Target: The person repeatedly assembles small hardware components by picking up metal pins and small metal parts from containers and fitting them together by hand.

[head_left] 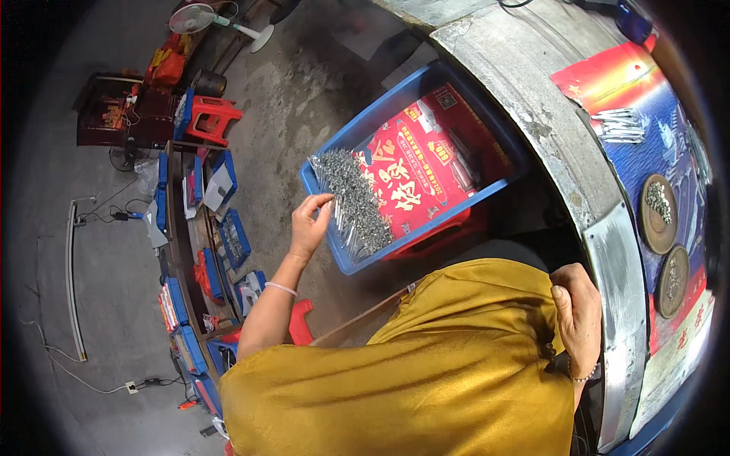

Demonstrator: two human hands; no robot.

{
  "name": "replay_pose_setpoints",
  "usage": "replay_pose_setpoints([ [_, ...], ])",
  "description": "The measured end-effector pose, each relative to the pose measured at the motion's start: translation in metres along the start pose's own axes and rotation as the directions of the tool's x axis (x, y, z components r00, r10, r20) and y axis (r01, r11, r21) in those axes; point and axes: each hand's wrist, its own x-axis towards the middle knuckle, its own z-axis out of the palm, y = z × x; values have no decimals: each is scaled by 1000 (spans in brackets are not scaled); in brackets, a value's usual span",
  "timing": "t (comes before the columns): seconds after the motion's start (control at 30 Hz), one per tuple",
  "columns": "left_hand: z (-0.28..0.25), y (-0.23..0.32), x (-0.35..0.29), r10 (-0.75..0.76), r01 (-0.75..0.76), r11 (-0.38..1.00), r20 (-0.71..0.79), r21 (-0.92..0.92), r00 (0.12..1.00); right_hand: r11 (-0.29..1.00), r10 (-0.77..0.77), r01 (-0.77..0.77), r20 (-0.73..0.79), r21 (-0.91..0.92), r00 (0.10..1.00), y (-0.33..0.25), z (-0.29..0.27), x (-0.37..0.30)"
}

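A blue plastic bin (346, 262) stands in front of me, lined with red printed sheet (403, 163). Along its left side lies a heap of small, thin silvery metal parts (353, 201), some lined up like pins. My left hand (310, 224) is at the bin's left rim beside the heap, thumb and fingertips pinched together. Whatever they hold is too small to make out. My right hand (579, 315) is beside my lap, near the workbench edge, with its fingers curled and thumb laid over. Its fingertips are turned away, and anything in them is hidden.
The workbench (525, 83) curves along the right, bearing bundled metal rods (620, 125) and two round brown dishes (649, 235) (672, 281) of small metal parts. A red stool (213, 118), a fan (192, 19) and a rack with blue bins (234, 239) stand left.
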Motion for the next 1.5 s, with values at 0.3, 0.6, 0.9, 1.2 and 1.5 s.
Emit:
replay_pose_setpoints([
  [0.3, 41, 148, 76, 262, -242, 913, 17, -329, 965, 990, -130, 121, -136, -66, 982, 9, -27, -22],
  [0.6, 155, 333, 130, 761, -596, 625, 221, -504, 610, 998, -56, 45, -625, -33, 779, 36, -42, -72],
  [0.9, 273, 380, 229, 711, -654, 703, 276, -280, 646, 994, 26, 72, -832, 79, 554, 66, -37, -86],
  [1.2, 277, 407, 238, 632, -752, 660, 551, -13, 545, 1000, -16, 5, -802, -16, 597, 62, -43, -85],
  [1.5, 263, 409, 245, 544, -621, 775, 626, -118, 560, 994, -109, 73, -811, -82, 575, 64, -47, -80],
])
